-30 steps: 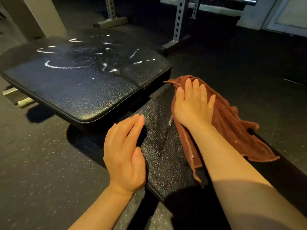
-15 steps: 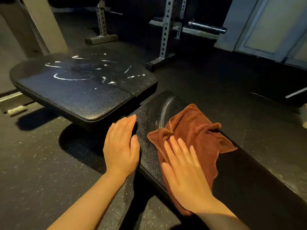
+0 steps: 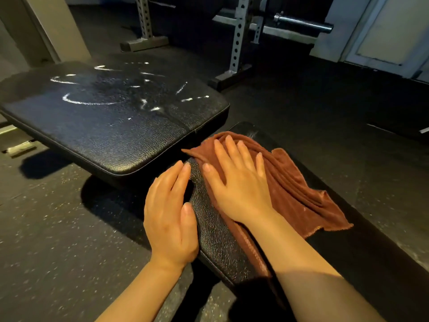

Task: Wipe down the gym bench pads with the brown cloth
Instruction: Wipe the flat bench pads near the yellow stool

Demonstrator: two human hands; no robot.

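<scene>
Right hand [image 3: 241, 182]: fingers flat and spread, pressing the cloth [image 3: 299, 196] onto the near pad [image 3: 216, 233]; has swept back up to the pad's far end, from lower down half a second ago. Cloth: bunched, trailing right across the pad.
Left hand [image 3: 170, 217]: fingers straight, resting on the pad's left edge, unmoved.
Far pad [image 3: 111, 126]: white streaks remain; judged not yet wiped.

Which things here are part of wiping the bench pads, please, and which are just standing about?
In use: brown cloth, near pad, smeared far pad, right hand, left hand.
Standing about: rack uprights, barbell.
</scene>
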